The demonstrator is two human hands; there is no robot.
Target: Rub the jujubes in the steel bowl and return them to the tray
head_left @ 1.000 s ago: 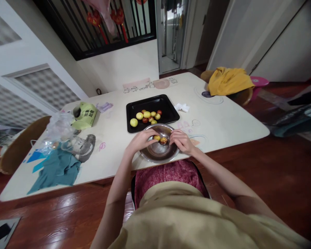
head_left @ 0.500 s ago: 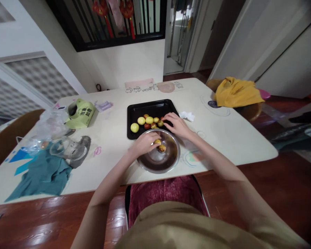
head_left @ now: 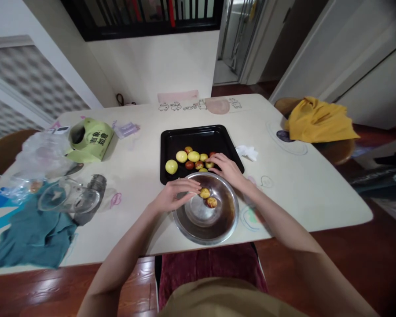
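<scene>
A steel bowl stands near the table's front edge with two yellow-brown jujubes, one jujube lying just in front of the other. My left hand hovers over the bowl's left rim, fingers stretched and thumb apart, its fingertips close to the farther jujube. Behind the bowl, a black baking tray carries several green, yellow and reddish jujubes. My right hand reaches over the tray's right front part, thumb and fingers closed about a greenish jujube there.
A crumpled white tissue lies right of the tray. On the left are a green paper box, clear plastic bags, a transparent cup and a teal cloth. Yellow fabric drapes over a chair at right.
My left hand has let go of a jujube in the bowl and drawn back leftward, its fingers opening. My right hand stays at the same jujubes on the tray. The view has tilted down.
</scene>
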